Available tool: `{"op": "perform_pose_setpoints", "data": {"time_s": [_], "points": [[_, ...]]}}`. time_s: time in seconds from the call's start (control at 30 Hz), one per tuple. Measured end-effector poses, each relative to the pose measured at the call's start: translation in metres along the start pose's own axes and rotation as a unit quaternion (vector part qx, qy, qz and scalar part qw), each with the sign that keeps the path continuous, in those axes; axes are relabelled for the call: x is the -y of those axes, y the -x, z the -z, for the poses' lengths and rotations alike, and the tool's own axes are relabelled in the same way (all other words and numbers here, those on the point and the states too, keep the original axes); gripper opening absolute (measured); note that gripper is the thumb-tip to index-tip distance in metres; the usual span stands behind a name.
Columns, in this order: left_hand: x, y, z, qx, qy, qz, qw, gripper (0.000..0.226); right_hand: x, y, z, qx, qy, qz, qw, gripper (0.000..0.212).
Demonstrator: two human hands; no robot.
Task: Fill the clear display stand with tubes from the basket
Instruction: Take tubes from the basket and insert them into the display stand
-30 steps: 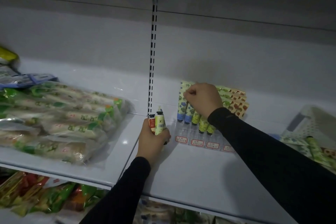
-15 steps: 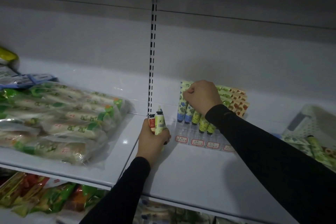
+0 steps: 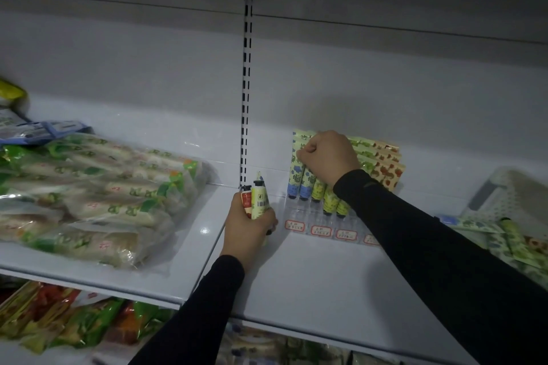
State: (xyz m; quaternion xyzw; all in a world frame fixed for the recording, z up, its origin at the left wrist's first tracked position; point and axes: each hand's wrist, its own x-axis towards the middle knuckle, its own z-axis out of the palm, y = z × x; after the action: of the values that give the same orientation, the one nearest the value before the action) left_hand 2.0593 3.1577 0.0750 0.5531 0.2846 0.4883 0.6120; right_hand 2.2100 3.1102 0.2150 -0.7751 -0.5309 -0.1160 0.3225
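The clear display stand (image 3: 323, 224) sits on the white shelf against the back wall, with red-bordered price labels along its front. Several tubes (image 3: 298, 179) stand in it cap-down, blue-patterned at the left, green and red-patterned to the right. My right hand (image 3: 327, 155) is closed on the top of a tube in the stand's left part. My left hand (image 3: 247, 227) rests on the shelf left of the stand, gripping a bundle of spare tubes (image 3: 258, 197), one red and one yellow-green. The basket (image 3: 504, 195) at the far right holds more tubes (image 3: 516, 238).
Clear bags of packaged food (image 3: 89, 198) fill the left shelf section. A slotted upright (image 3: 246, 92) divides the back wall. Snack packets (image 3: 59, 317) lie on the shelf below. The shelf's front edge (image 3: 296, 326) runs just under my forearms.
My right hand has shifted very slightly up and left at the stand's tubes. The left hand and its bundle have stayed put.
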Motion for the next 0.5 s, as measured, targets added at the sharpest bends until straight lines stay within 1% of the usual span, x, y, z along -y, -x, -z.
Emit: {"op": "perform_pose_setpoints", "data": {"time_s": [0.2, 0.3, 0.4, 0.43, 0.5], "points": [[0.002, -0.001, 0.000, 0.002, 0.001, 0.000, 1.000, 0.026, 0.002, 0.001, 0.001, 0.000, 0.026, 0.007, 1.000, 0.046], [0.002, -0.001, 0.000, 0.004, 0.001, -0.002, 1.000, 0.025, 0.002, 0.006, 0.005, -0.020, -0.010, -0.010, 1.000, 0.038], [-0.002, 0.001, 0.000, 0.006, 0.000, 0.002, 1.000, 0.026, 0.003, 0.020, 0.017, -0.054, -0.062, 0.001, 0.997, 0.034], [-0.003, 0.001, 0.000, 0.006, 0.000, 0.007, 1.000, 0.026, 0.003, 0.027, 0.020, -0.048, -0.070, 0.004, 0.996, 0.034], [-0.007, 0.003, -0.001, 0.010, 0.006, 0.022, 1.000, 0.025, 0.000, 0.042, 0.023, -0.008, -0.081, 0.006, 0.997, 0.033]]}}
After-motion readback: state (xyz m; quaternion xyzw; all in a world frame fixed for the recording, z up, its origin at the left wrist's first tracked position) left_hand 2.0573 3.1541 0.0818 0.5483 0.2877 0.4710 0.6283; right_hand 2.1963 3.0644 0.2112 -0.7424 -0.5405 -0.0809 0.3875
